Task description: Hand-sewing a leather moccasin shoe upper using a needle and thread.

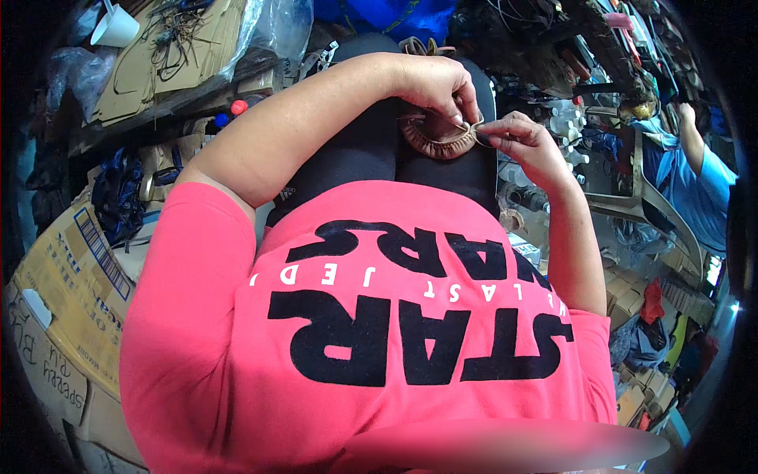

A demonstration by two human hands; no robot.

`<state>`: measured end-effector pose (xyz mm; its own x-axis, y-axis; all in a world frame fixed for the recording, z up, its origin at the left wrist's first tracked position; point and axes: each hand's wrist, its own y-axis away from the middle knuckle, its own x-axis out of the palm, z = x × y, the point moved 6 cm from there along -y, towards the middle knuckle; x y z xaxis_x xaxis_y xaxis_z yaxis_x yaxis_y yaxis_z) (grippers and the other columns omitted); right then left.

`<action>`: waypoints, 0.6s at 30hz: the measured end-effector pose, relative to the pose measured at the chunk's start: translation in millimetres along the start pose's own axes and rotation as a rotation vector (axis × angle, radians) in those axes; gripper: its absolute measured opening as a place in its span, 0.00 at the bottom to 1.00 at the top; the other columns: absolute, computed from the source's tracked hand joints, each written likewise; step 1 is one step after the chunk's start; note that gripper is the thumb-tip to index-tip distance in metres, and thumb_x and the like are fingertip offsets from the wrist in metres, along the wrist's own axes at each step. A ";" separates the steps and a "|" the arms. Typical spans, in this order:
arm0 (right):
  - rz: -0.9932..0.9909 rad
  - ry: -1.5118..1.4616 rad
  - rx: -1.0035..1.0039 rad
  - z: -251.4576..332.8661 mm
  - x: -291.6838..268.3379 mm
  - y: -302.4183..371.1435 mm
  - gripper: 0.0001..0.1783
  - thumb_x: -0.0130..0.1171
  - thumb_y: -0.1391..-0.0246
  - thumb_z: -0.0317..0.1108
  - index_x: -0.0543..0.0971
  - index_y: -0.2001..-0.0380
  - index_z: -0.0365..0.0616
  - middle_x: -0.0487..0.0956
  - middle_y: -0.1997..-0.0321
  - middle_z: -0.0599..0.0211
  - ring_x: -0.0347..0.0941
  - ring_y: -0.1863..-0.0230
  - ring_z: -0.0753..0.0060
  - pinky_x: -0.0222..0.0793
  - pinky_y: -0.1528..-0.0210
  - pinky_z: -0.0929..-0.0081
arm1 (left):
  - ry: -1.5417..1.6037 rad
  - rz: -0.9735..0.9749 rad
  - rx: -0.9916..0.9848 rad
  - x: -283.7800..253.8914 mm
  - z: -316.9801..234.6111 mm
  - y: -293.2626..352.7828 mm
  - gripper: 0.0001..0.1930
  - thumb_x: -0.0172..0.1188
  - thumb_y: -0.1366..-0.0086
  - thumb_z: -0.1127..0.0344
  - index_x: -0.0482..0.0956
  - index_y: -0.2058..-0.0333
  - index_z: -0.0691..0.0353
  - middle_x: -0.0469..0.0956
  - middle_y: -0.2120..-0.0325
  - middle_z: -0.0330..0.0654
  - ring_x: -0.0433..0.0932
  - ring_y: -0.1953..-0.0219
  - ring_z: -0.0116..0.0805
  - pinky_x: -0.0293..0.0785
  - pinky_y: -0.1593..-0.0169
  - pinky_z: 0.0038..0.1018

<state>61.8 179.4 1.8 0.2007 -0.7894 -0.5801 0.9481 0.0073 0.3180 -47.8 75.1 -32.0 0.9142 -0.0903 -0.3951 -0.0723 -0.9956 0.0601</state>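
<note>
A brown leather shoe upper (444, 148) with a gathered, puckered edge rests on my lap. My left hand (439, 85) comes over it from the far left, thumb and fingers pinched on its rim. From the right, my right hand (524, 144) meets it at the same spot, fingertips closed on a thin pale thread (477, 129) that loops at the edge. A small dark thing shows by the right thumb; its kind is unclear. Beyond my left wrist, another brown leather piece (426, 47) lies between my knees, partly hidden.
At the far left, a cardboard-covered bench (162, 59) bears dark strands (175, 39) and a white cup (115, 26). Clear plastic bottles (564, 118) crowd the right side. Another person in a blue shirt (685, 178) is at the far right. Cardboard boxes (71, 292) stand at left.
</note>
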 end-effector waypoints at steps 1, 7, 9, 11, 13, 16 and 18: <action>0.047 -0.132 0.023 -6.9 1.7 -2.4 0.13 0.58 0.48 0.25 0.82 0.59 0.48 0.73 0.70 0.72 0.68 0.63 0.80 0.64 0.59 0.81 | 0.021 -0.001 -0.006 0.2 1.4 -0.4 0.12 0.64 0.48 0.69 0.83 0.62 0.57 0.78 0.68 0.42 0.75 0.63 0.35 0.71 0.55 0.28; 0.169 -0.407 0.034 -28.7 7.3 -10.7 0.13 0.57 0.48 0.23 0.81 0.59 0.44 0.77 0.62 0.72 0.70 0.57 0.80 0.64 0.51 0.80 | -0.056 0.000 -0.022 0.3 0.6 -5.0 0.13 0.67 0.52 0.69 0.84 0.64 0.56 0.78 0.69 0.42 0.76 0.62 0.35 0.71 0.57 0.27; 0.158 -0.408 0.024 -29.3 8.3 -12.0 0.13 0.57 0.48 0.23 0.82 0.59 0.44 0.77 0.62 0.72 0.70 0.58 0.80 0.64 0.52 0.80 | -0.064 -0.005 -0.035 0.4 0.8 -6.4 0.13 0.68 0.52 0.69 0.84 0.64 0.56 0.78 0.69 0.42 0.76 0.62 0.35 0.71 0.57 0.27; 0.114 -0.443 0.033 -28.5 13.2 -13.5 0.10 0.59 0.49 0.22 0.82 0.62 0.43 0.77 0.63 0.73 0.71 0.60 0.81 0.66 0.55 0.81 | -0.069 -0.004 -0.052 1.3 0.3 -6.0 0.13 0.68 0.53 0.69 0.84 0.65 0.55 0.78 0.70 0.41 0.76 0.62 0.35 0.71 0.57 0.27; 0.050 -0.436 0.039 -17.2 18.8 -10.0 0.09 0.60 0.50 0.23 0.82 0.64 0.41 0.77 0.64 0.73 0.71 0.61 0.81 0.66 0.56 0.82 | -0.087 -0.022 -0.049 -0.9 -1.3 -3.5 0.13 0.68 0.54 0.69 0.84 0.66 0.58 0.78 0.71 0.41 0.76 0.65 0.34 0.71 0.57 0.29; -0.117 -0.268 -0.037 0.8 15.6 -3.3 0.06 0.62 0.51 0.25 0.81 0.67 0.39 0.75 0.67 0.73 0.71 0.64 0.81 0.67 0.60 0.83 | -0.023 -0.139 -0.111 -4.6 -17.0 9.6 0.13 0.62 0.51 0.75 0.81 0.63 0.62 0.76 0.68 0.44 0.74 0.61 0.38 0.70 0.55 0.30; -0.117 -0.003 -0.119 20.1 8.7 2.1 0.08 0.62 0.51 0.25 0.81 0.65 0.40 0.72 0.70 0.71 0.70 0.67 0.80 0.66 0.63 0.82 | -0.182 -0.287 -0.064 -10.6 -16.2 22.1 0.15 0.57 0.51 0.78 0.79 0.62 0.63 0.75 0.66 0.45 0.73 0.58 0.39 0.70 0.54 0.30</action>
<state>60.6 160.2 12.4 0.0867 -0.7911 -0.6055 0.9875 -0.0122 0.1573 -52.7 54.5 -11.7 0.8070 0.1847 -0.5610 0.2082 -0.9778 -0.0223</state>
